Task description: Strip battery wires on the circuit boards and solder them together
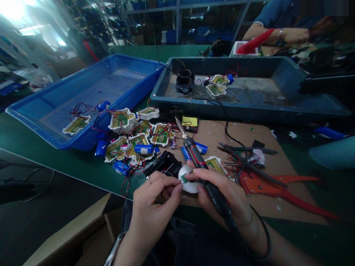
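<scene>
My right hand (224,188) is wrapped round a black soldering iron (195,154), whose metal tip points up and away to the left. Fingers of that same hand also rest against a white round part (189,187). A small green circuit board (184,178) lies on the round part. At its left edge, the thumb and forefinger of my left hand (156,195) are pinched together; what is between them is too small to tell. Just behind sits a black plastic housing (166,163). A white-cased board (215,164) is partly hidden behind my right hand.
Several white-cased boards (129,144) with wires and blue batteries (144,149) are heaped at left. A blue tray (83,142) and a grey-blue tray (238,107) stand behind. Pliers (235,148) and an orange-handled tool (260,184) lie on cardboard (299,207). A co-worker's arm (291,36) is beyond.
</scene>
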Demonstrator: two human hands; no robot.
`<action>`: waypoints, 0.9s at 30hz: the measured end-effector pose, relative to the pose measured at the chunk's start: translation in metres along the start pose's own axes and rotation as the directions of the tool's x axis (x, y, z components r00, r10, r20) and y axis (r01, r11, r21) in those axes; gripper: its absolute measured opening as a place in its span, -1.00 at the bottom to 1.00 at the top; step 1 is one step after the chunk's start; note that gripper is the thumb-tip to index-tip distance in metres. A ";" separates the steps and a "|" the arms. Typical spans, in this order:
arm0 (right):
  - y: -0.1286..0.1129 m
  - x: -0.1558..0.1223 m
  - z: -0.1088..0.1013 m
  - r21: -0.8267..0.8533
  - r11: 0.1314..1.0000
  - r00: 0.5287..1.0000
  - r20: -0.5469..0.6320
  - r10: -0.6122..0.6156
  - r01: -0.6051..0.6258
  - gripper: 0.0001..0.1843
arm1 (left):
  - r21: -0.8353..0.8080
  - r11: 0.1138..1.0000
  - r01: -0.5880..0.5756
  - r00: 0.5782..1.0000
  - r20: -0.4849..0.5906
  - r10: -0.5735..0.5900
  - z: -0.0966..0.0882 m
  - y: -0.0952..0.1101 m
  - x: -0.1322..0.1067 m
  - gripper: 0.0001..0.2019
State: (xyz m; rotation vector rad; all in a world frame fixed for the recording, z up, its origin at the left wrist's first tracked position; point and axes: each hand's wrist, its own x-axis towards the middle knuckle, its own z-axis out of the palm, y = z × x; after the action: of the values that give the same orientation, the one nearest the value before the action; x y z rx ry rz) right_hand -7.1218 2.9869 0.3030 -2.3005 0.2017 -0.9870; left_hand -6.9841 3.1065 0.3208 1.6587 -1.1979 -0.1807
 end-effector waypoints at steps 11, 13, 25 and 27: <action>0.002 -0.004 0.000 0.023 0.999 1.000 -0.001 0.029 -0.029 -0.47 | -0.023 0.998 -0.056 0.993 0.104 0.058 0.008 -0.010 0.005 -0.87; 0.001 -0.004 0.000 0.025 0.999 0.999 -0.007 0.033 -0.033 -0.48 | -0.010 0.998 -0.060 0.992 0.108 0.061 0.007 -0.012 0.003 -0.87; -0.002 -0.004 -0.001 0.095 0.992 0.995 -0.039 0.087 -0.083 -0.45 | -0.008 0.995 -0.096 0.990 0.106 0.096 0.005 -0.015 0.008 -0.85; -0.002 -0.004 -0.007 0.133 0.984 0.989 -0.073 0.125 -0.115 -0.44 | -0.007 0.995 -0.103 0.989 0.108 0.103 0.004 -0.016 0.008 -0.85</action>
State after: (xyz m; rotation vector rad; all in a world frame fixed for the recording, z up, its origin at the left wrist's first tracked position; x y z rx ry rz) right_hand -7.1293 2.9869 0.3055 -2.1078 0.2982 -1.0033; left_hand -6.9733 3.0972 0.3095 1.5983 -1.3618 -0.2088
